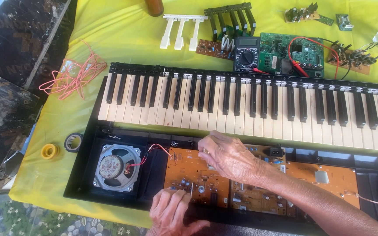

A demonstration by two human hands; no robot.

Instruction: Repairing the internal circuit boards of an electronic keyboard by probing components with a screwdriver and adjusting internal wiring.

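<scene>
I am pressing my right hand [228,155] and left hand [169,209], fingers curled together, on the orange board [189,175]; the speaker [114,167] is sitting at nine o'clock. Next I need careful, steady fingers.

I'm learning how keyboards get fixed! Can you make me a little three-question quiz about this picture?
1. True or false: the round speaker sits left of the orange circuit board inside the open keyboard case.
2. Which tool lies beside the green circuit board above the keys? A) black multimeter B) hammer C) scissors
3. Fill in: two rolls of tape lie on the yellow cloth, one black and one ____.

Key: 1 true. 2 A. 3 yellow. Bonus look: the left hand and the right hand both rest on the orange circuit board.
</scene>
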